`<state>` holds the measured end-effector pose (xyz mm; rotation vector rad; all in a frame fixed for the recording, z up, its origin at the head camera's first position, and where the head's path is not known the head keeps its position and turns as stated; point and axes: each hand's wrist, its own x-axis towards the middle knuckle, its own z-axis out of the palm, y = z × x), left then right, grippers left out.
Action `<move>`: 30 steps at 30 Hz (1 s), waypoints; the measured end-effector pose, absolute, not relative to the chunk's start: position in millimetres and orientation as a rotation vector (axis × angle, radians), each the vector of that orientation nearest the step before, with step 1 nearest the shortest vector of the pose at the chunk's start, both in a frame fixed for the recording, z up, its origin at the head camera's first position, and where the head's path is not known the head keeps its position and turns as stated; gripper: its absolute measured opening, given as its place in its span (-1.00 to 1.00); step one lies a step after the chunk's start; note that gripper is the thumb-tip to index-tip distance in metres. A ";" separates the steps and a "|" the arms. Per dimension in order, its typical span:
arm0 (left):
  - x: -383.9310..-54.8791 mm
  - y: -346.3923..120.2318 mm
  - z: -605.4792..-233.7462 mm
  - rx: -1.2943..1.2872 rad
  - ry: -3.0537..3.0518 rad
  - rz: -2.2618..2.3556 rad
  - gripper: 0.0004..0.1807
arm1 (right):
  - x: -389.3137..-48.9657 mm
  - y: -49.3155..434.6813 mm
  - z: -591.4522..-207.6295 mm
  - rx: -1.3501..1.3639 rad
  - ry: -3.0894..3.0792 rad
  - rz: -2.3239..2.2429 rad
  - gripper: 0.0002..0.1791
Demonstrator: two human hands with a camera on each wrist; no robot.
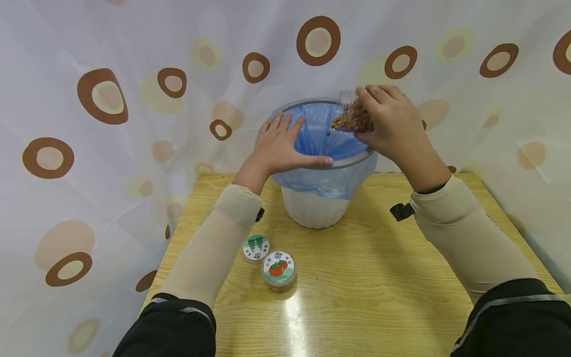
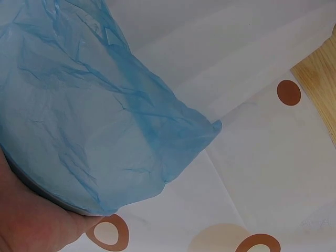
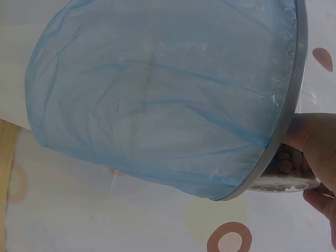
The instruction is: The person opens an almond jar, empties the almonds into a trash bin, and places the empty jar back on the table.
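My right hand (image 1: 397, 121) grips a clear jar (image 1: 345, 101) of brown nut-like pieces (image 1: 357, 118), tipped sideways with its mouth over the bin. A few bits drop from the mouth toward the blue bag (image 1: 312, 129) that lines the white bin (image 1: 314, 208). On the bin's near-left side, my left hand (image 1: 278, 146) rests with fingers spread and its thumb along the grey rim (image 1: 357, 157). The right wrist view shows the jar (image 3: 286, 181) partly hidden behind the rim, with my right hand (image 3: 320, 149) around it.
A round container with a tomato-print lid (image 1: 278, 267) stands on the wooden table (image 1: 348, 287), left of centre. Beside it is a round lid with a green leafy vegetable print (image 1: 256, 247). Behind the bin hangs a white cloth (image 1: 178, 114) with brown rings.
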<state>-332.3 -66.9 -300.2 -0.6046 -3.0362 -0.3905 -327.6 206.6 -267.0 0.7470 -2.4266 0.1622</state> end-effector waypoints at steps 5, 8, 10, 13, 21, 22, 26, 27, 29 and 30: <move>-332.0 -67.3 -300.6 -0.609 -3.036 -0.391 0.43 | -328.8 205.1 -268.3 0.776 -2.394 0.171 0.07; -332.1 -67.5 -300.6 -0.607 -3.034 -0.385 0.42 | -329.1 204.0 -268.3 0.787 -2.377 0.172 0.07; -332.1 -67.6 -300.5 -0.605 -3.032 -0.380 0.42 | -329.2 203.4 -268.3 0.790 -2.370 0.169 0.07; -332.2 -67.4 -300.6 -0.607 -3.030 -0.376 0.42 | -329.4 202.9 -268.7 0.792 -2.361 0.158 0.07; -331.9 -67.2 -301.1 -0.612 -3.031 -0.388 0.43 | -329.8 200.6 -270.5 0.803 -2.344 0.154 0.05; -331.9 -67.2 -301.1 -0.612 -3.031 -0.389 0.43 | -329.9 200.4 -270.5 0.804 -2.342 0.156 0.05; -331.3 -67.3 -300.8 -0.609 -3.028 -0.394 0.43 | -330.3 200.2 -270.7 0.808 -2.330 0.161 0.04; -331.1 -67.2 -300.7 -0.609 -3.026 -0.397 0.43 | -330.5 200.2 -270.8 0.808 -2.329 0.162 0.04; -330.9 -67.2 -300.3 -0.609 -3.025 -0.401 0.43 | -330.8 200.2 -271.1 0.810 -2.324 0.164 0.03; -330.9 -67.1 -300.2 -0.610 -3.024 -0.403 0.43 | -330.8 200.2 -271.4 0.811 -2.323 0.165 0.03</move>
